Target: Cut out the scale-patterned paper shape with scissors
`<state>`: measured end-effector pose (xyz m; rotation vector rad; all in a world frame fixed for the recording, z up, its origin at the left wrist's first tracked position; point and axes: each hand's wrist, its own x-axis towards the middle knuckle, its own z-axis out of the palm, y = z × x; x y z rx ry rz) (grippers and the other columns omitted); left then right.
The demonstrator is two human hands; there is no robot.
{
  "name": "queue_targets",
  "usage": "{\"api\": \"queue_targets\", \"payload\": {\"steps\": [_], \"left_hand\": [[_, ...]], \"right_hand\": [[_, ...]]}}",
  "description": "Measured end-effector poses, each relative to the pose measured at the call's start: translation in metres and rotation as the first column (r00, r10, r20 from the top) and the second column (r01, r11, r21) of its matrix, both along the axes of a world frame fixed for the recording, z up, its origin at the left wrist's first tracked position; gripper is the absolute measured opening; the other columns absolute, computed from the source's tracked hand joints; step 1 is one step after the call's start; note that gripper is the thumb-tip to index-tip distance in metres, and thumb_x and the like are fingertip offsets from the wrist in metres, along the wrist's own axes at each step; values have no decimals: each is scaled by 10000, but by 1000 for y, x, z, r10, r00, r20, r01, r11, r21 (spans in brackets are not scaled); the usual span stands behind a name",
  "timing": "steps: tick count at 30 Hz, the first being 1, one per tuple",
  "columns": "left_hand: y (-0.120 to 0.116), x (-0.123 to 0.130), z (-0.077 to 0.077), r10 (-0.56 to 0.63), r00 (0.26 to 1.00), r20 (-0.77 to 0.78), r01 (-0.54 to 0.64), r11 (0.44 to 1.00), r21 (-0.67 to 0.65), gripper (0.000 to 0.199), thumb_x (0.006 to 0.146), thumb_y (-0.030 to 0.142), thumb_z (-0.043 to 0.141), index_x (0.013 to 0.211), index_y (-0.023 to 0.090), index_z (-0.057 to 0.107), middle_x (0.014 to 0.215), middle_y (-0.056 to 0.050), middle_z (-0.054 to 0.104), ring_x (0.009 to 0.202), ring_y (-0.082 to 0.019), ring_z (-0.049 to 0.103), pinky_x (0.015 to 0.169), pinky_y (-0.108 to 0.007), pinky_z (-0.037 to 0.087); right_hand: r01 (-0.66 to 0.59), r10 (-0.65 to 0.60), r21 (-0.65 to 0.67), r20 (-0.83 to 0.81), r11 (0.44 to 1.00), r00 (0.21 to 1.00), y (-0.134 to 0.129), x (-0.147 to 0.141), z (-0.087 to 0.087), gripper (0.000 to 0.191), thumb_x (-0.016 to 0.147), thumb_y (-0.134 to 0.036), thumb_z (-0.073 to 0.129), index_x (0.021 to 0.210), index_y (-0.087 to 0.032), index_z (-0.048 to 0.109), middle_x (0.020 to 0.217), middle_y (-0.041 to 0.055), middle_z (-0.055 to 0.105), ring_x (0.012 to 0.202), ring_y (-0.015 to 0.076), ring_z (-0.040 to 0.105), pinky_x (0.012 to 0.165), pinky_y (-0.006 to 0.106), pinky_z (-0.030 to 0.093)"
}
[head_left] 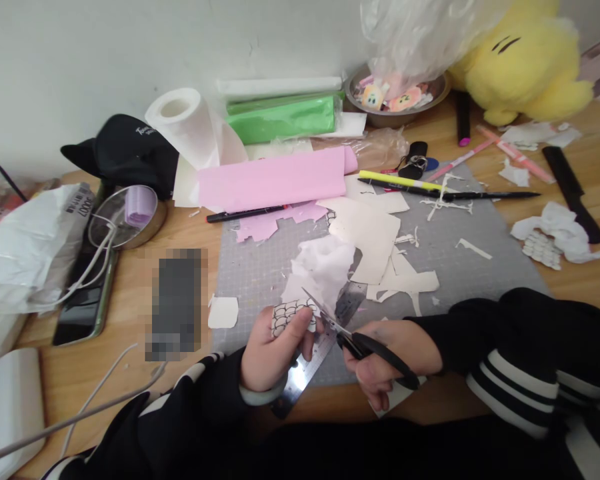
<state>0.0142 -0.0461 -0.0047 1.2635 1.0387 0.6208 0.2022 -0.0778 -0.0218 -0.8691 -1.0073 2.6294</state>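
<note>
My left hand point(273, 350) pinches a small white paper piece point(286, 317) drawn with black scale-like outlines, thumb on top. In my right hand point(393, 357) are black-handled scissors point(375, 347), fingers in the loops. Their blades point up and left and stand slightly apart at the right edge of the drawn piece. Beneath the hands a metal ruler point(305, 373) lies slanted over the grey cutting mat point(480, 267). Crumpled white paper point(320, 263) rests just beyond the blades, beside cream paper offcuts point(375, 233).
Folded pink paper point(275, 180), a paper roll point(180, 120) and a green packet point(285, 120) lie at the back. A metal bowl point(395, 113) stands near a yellow plush point(525, 63). Right are a black comb point(573, 193) and pens; left, a phone point(85, 300) and cables.
</note>
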Motion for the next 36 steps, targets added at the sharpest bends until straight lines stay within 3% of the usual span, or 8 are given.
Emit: {"api": "queue_targets", "payload": {"steps": [5, 15, 20, 26, 36], "left_hand": [[0, 0, -2, 20, 999, 25, -20, 1000, -4, 445, 814, 526, 498, 597, 155, 610, 339, 8, 479, 363, -112, 419, 407, -245, 350], [-1, 1, -6, 173, 980, 102, -172, 985, -18, 397, 813, 486, 519, 615, 150, 594, 332, 26, 464, 339, -105, 412, 403, -243, 342], [0, 1, -5, 148, 985, 86, -147, 989, -9, 396, 814, 485, 508, 610, 154, 587, 334, 27, 464, 334, -105, 406, 408, -248, 342], [1, 1, -3, 115, 987, 111, -113, 993, -22, 397, 807, 479, 530, 580, 159, 595, 328, 29, 463, 333, -98, 392, 425, -251, 334], [2, -3, -5, 17, 986, 164, -18, 1000, 6, 381, 833, 417, 536, 570, 154, 618, 351, 17, 504, 365, -97, 437, 437, -234, 338]], "right_hand": [[53, -55, -29, -71, 998, 996, -3, -2, -3, 460, 648, -536, 660, 613, -145, 421, 426, -53, 454, 448, 97, 551, 454, 200, 480], [70, -72, -24, -81, 997, 994, -5, -1, -8, 462, 666, -553, 649, 635, -138, 449, 414, -65, 433, 438, 95, 553, 438, 194, 494], [63, -65, -33, -78, 997, 995, -2, -1, -2, 461, 642, -553, 665, 623, -144, 455, 406, -65, 431, 435, 101, 547, 432, 200, 479], [16, -16, 28, -5, 999, 1000, 2, -1, 8, 618, 572, -739, 572, 539, -148, 395, 400, -38, 419, 426, 98, 525, 450, 213, 453], [-26, 29, 26, -124, 999, 992, 4, -2, 4, 681, 496, -809, 531, 607, -155, 375, 382, -70, 404, 451, 79, 527, 486, 204, 471]]}}
